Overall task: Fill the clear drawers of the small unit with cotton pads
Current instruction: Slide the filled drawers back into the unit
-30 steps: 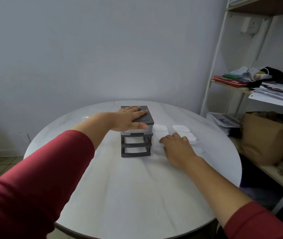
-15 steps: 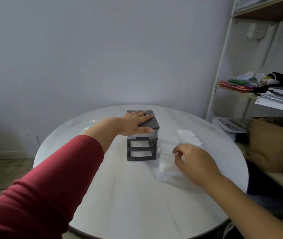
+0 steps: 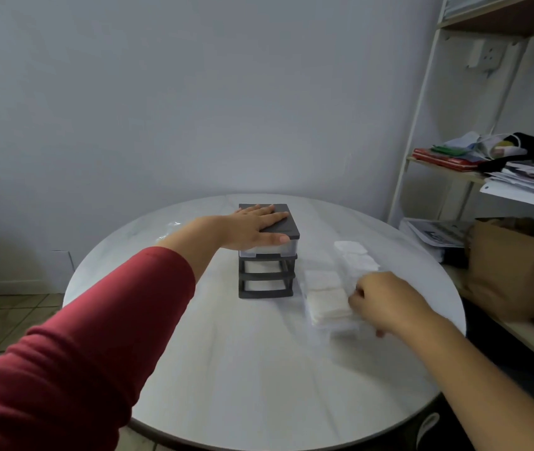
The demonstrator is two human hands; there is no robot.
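Head view, left to right: a red sleeve [image 3: 80, 346] runs in from the lower left, and its left hand [image 3: 252, 231] lies flat and spread, palm down, on the dark lid of the small unit [image 3: 267, 252], gripping nothing. The unit stands upright near the middle of the round white table [image 3: 226, 369], a little toward 12 o'clock from its centre. Its top slot carries a clear drawer [image 3: 272, 250] just under the thumb; the two slots below show only the dark frame.

At 3 o'clock from the unit, just beside its foot, a second clear drawer [image 3: 327, 304] sits on the table, loaded with two stacks of white cotton pads [image 3: 324, 291]. The right hand [image 3: 386, 302] touches that drawer's right side, its fingers curled in; motion blur hides whether it grips the wall, so I cannot tell.

Beyond the hand, toward 1 o'clock from the drawer, more pads [image 3: 355, 255] lie in a short row; whether a clear drawer holds them too cannot be told. At 10 o'clock from the unit something clear and crinkled [image 3: 169, 227] rests near the table's edge.

Far right, a shelf rack [image 3: 422, 109] carries papers [image 3: 526, 180] and a brown bag [image 3: 513, 271].
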